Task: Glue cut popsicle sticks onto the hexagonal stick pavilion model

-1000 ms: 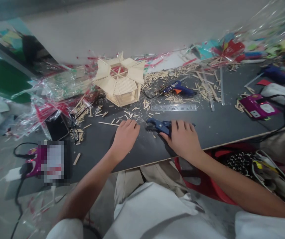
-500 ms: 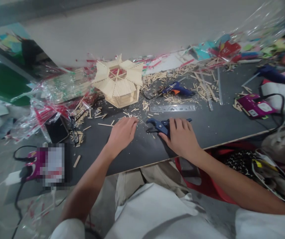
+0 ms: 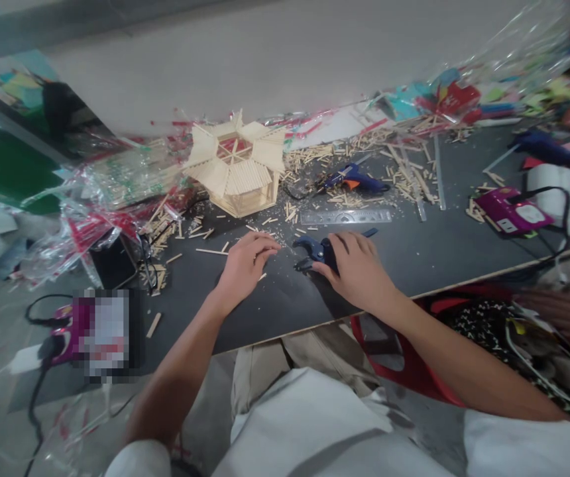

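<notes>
My right hand (image 3: 359, 265) is wrapped round a blue pipe cutter (image 3: 309, 248) held low over the dark table, its curved jaw pointing left and standing open. Just left of the jaw is my left hand (image 3: 248, 262), with thumb and fingers drawn together; whatever they hold is too small or hidden to make out. A short pale piece of wood (image 3: 262, 277) shows beside the left palm, and I cannot tell whether it is held or lying on the table. Behind my left hand stands a star-shaped model house (image 3: 238, 165) made of thin wooden sticks.
A clear ruler (image 3: 347, 216) lies behind the cutter, with a blue glue gun (image 3: 357, 177) beyond it among wood scraps. Purple power sockets (image 3: 513, 212) sit at right. Plastic wrappers (image 3: 101, 192) and a phone (image 3: 112, 258) are at left. Another person's blurred hand (image 3: 563, 315) appears at far right.
The right hand has closed round the pipe cutter and tilted it, and its jaw has opened wider. My left hand has turned slightly, fingers reaching right. Another person's hand has appeared at right.
</notes>
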